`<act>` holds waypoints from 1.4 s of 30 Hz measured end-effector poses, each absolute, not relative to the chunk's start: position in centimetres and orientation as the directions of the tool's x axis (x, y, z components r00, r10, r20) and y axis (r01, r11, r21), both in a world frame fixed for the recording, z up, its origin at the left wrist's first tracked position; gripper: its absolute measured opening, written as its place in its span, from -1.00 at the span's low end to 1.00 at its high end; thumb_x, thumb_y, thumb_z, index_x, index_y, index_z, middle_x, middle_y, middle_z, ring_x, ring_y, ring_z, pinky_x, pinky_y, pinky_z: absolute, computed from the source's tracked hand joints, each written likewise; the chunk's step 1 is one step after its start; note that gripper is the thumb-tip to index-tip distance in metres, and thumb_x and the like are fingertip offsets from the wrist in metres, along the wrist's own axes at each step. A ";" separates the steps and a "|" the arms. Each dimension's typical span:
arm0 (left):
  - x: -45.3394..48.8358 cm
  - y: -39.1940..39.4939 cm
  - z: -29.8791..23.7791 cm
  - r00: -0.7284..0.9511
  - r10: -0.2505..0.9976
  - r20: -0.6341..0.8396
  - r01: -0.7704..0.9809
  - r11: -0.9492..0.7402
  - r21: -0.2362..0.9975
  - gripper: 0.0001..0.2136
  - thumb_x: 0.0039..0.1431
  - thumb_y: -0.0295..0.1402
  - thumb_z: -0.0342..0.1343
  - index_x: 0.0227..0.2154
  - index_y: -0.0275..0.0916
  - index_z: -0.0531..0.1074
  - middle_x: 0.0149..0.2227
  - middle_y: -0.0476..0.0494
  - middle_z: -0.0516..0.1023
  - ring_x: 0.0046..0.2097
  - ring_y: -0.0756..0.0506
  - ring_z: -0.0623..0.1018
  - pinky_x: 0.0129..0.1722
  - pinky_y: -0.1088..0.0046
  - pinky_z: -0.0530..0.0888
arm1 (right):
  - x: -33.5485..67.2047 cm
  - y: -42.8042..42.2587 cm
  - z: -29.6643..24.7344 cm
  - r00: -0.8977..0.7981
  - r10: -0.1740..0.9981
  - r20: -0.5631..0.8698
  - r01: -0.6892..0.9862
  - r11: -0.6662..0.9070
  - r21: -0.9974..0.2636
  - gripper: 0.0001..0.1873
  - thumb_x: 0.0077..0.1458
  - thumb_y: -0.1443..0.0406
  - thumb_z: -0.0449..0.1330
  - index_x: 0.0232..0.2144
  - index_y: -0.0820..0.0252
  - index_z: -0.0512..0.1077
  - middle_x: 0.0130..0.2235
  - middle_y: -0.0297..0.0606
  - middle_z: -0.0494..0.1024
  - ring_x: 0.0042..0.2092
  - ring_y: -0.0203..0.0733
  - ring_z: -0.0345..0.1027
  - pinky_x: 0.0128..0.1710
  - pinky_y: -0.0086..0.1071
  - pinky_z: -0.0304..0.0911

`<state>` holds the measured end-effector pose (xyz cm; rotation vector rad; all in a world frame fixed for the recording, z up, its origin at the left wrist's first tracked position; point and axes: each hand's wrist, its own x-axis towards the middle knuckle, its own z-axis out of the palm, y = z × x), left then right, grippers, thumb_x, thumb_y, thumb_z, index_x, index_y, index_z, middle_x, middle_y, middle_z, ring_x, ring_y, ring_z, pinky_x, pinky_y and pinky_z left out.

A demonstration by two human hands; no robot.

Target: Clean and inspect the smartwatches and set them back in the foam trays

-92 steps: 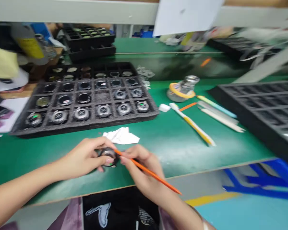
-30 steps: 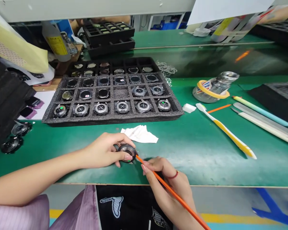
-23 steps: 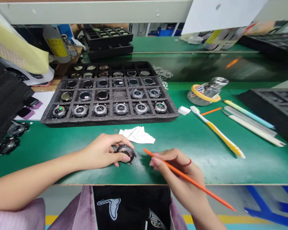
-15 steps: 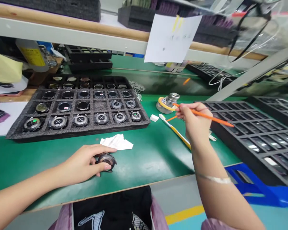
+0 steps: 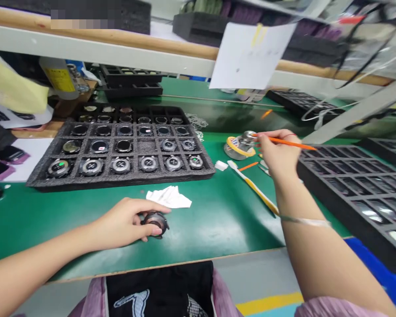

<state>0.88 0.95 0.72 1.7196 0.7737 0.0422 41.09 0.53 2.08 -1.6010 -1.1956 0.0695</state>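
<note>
My left hand (image 5: pixel 123 223) rests on the green mat near the front edge, fingers closed round a round metal watch case (image 5: pixel 155 221) that lies on the mat. My right hand (image 5: pixel 277 152) is raised at the right, pinching a thin orange stick (image 5: pixel 292 142). The stick's tip touches the metal top of a small glass dispenser bottle (image 5: pixel 246 140) that has a yellow tape ring (image 5: pixel 235 147) around its base. A crumpled white wipe (image 5: pixel 169 197) lies just beyond the watch case.
A grey foam tray (image 5: pixel 39 176) with several watch cases stands at the back left. A toothbrush (image 5: pixel 253 186), a second orange stick (image 5: pixel 248 166) and a white block (image 5: pixel 221 165) lie near the bottle. Black compartment trays (image 5: pixel 346 180) fill the right. A shelf with a hanging paper (image 5: pixel 251 55) runs overhead.
My right hand lifted the orange stick away from the watch case and carried it right and back to the bottle's top. My left hand stayed on the watch case.
</note>
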 end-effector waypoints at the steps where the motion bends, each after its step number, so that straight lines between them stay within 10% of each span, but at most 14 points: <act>1: 0.9 1.0 0.7 0.774 0.508 -0.377 0.468 -0.059 0.882 -0.55 0.12 -0.28 0.29 0.11 -0.10 0.53 -0.16 -0.07 0.67 -0.48 0.02 0.60 -0.45 0.56 0.47 | 39.3 0.0 2.0 0.526 0.687 0.501 0.618 0.096 -0.780 -0.73 0.27 0.15 0.24 -0.38 0.22 0.42 -0.39 -0.33 0.54 -0.38 -0.32 0.47 -0.33 -0.34 0.41; 7: 0.7 1.1 0.4 0.823 0.477 -0.309 0.363 -0.024 0.931 -0.74 0.11 -0.29 0.34 -0.13 -0.19 0.62 -0.12 -0.12 0.66 -0.46 0.04 0.59 -0.46 0.57 0.47 | 25.6 -5.8 1.3 0.183 0.972 0.149 0.363 0.074 -0.929 -0.75 0.07 0.09 0.40 -0.42 0.13 0.54 -0.47 -0.24 0.64 -0.46 -0.20 0.54 -0.42 -0.33 0.45; 14: 0.6 1.2 0.0 0.850 0.475 -0.227 0.315 -0.113 0.942 -0.80 0.14 -0.32 0.33 -0.17 -0.22 0.60 -0.26 -0.06 0.65 -0.40 0.02 0.60 -0.45 0.59 0.47 | 21.7 -7.4 1.3 -0.152 0.986 0.069 0.359 0.120 -0.925 -0.85 0.22 0.20 0.27 -0.39 0.09 0.51 -0.40 -0.28 0.66 -0.41 -0.24 0.49 -0.42 -0.39 0.37; 29: 0.8 1.0 0.1 0.832 0.473 -0.291 0.329 0.002 0.944 -0.75 0.13 -0.33 0.33 -0.12 -0.24 0.60 -0.21 -0.09 0.65 -0.38 -0.04 0.65 -0.42 0.52 0.59 | 21.7 -7.1 1.7 -0.257 0.957 0.137 0.391 0.233 -0.891 -0.85 0.26 0.33 0.21 -0.39 0.07 0.45 -0.39 -0.36 0.65 -0.39 -0.28 0.50 -0.39 -0.43 0.36; 42: 0.9 0.9 -0.2 0.812 0.496 -0.308 0.367 -0.024 0.930 -0.77 0.16 -0.30 0.30 -0.14 -0.26 0.57 -0.25 -0.09 0.64 -0.44 -0.04 0.64 -0.46 0.51 0.58 | 20.5 -9.3 -0.9 -0.020 0.978 0.210 0.282 0.207 -0.937 -0.87 0.25 0.33 0.23 -0.38 0.12 0.41 -0.39 -0.31 0.59 -0.37 -0.27 0.50 -0.37 -0.44 0.40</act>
